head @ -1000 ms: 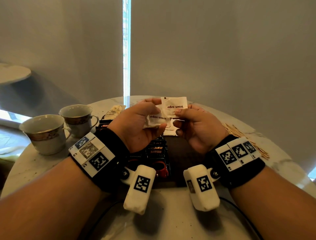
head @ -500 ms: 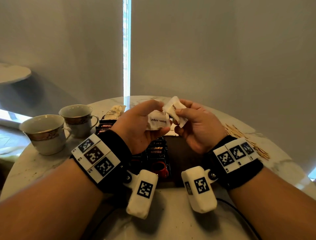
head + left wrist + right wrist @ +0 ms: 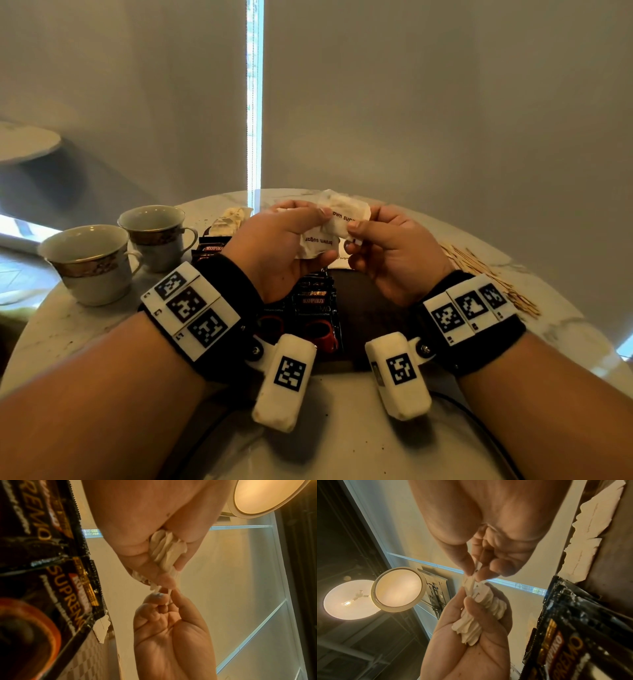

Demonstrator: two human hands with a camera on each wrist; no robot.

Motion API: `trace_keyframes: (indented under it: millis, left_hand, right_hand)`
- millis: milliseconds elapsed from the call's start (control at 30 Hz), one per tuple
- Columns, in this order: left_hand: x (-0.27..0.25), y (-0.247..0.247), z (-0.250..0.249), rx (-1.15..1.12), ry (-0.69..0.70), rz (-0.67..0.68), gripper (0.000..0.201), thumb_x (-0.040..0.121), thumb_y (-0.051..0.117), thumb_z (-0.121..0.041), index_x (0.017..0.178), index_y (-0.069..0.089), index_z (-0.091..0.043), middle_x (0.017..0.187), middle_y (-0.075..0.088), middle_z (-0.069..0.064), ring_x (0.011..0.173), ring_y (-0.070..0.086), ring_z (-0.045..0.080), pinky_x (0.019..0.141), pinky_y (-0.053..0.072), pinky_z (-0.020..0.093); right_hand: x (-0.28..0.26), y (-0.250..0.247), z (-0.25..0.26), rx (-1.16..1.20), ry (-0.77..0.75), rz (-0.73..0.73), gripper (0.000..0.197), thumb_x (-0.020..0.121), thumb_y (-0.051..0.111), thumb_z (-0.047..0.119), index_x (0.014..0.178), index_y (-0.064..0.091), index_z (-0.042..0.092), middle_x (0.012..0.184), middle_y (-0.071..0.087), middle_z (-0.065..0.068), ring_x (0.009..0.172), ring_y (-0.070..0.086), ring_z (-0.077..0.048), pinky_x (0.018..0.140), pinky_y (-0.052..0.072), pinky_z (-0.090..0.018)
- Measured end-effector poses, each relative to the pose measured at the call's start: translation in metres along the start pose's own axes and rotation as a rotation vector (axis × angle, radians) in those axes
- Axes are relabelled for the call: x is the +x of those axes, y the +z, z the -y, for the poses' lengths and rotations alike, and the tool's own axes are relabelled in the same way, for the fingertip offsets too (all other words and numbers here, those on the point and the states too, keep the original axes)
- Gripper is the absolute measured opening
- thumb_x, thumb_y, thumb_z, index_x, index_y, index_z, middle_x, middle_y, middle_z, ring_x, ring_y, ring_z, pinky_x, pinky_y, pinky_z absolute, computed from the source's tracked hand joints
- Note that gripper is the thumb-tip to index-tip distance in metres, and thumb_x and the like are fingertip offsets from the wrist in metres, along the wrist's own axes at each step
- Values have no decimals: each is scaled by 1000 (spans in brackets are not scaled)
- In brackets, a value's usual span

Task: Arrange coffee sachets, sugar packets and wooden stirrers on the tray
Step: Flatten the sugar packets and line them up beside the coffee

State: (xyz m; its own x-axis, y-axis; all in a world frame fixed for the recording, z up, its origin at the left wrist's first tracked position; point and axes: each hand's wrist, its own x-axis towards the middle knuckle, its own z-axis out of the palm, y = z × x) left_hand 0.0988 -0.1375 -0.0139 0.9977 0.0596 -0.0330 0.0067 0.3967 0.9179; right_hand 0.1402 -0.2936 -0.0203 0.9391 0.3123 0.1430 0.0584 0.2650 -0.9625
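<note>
Centre frame, above the tray (image 3: 373,308): left hand (image 3: 274,253) curled round a bunch of white sugar packets (image 3: 317,241), fingers closed on them. Right hand (image 3: 394,253) pinches the top packet (image 3: 346,214) between thumb and forefinger. Below: coffee sachets (image 3: 313,308) on tray. Right edge: wooden stirrers (image 3: 479,270) on worktop (image 3: 342,445).

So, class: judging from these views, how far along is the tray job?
Done: Kopiko coffee sachets already lie on the dark tray, with a brown sugar packet at its far end. In hand: the left hand holds a bunch of brown sugar packets while the right hand pinches one off the top. Left: the wooden stirrers lie on the marble table, off the tray.
</note>
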Motion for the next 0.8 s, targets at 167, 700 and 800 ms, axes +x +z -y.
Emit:
trace_keyframes:
  millis: [167, 700, 800]
  left_hand:
    - [2, 0, -2, -118, -8, -89, 18, 92, 71, -16, 106, 64, -5, 114, 60, 20, 95, 63, 33, 52, 56, 26]
    - [8, -7, -7, -233, 6, -174, 29, 90, 71, -12, 115, 62, -2, 127, 61, 26, 107, 66, 40, 54, 56, 26]
    - [7, -7, -8, -232, -2, -172, 25, 90, 71, -12, 112, 62, -3, 127, 61, 26, 109, 66, 40, 54, 57, 26]
  right_hand:
    - [12, -15, 5, 82, 11, -96, 12, 95, 56, 1, 104, 61, 7, 84, 66, -8, 58, 53, -11, 49, 39, -22]
    - [44, -44, -28, 59, 549, -310, 9, 100, 42, 0, 94, 49, 2, 75, 50, -8, 60, 46, -12, 52, 39, -19]
    - [45, -43, -36, -38, 537, -306, 18, 100, 45, -1, 116, 54, 0, 75, 52, -7, 57, 49, -9, 40, 40, -17]
